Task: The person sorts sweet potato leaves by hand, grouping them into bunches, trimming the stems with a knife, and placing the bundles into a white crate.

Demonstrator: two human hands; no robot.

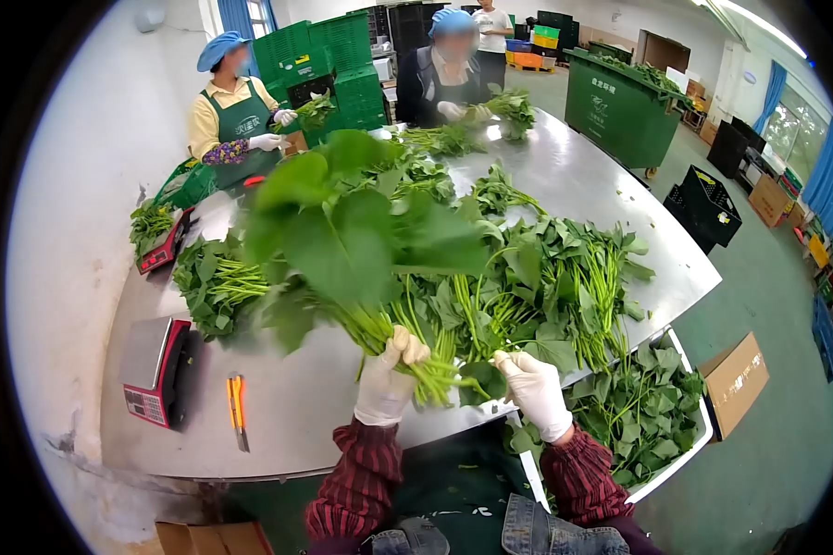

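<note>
Leafy bunch held up over the table's near edge

Stems are gripped firmly in the white-gloved left hand (386,377), and the bunch of leafy greens (342,245) is held above the near edge of the metal table (671,264). Its long axis is slanted: the blurred leaves are pointed up, towards the far edge and slightly left, while the stem ends are aimed down and right, towards the right hand (539,393). There, thumb and forefinger are set close together beside the stem ends; whether anything is pinched cannot be told.

Now to the containers: below the near edge, towards the right corner, a white crate (702,412) is filled with loose leafy stems (639,416). Beyond the table's far right side, a green wheeled bin (620,113) is topped with more greenery (652,76). Black crates (710,205) are stacked on the floor off the right edge. Near the left edge a red scale (160,370) is seen, with an orange utility knife (238,412) laid beside it.
</note>
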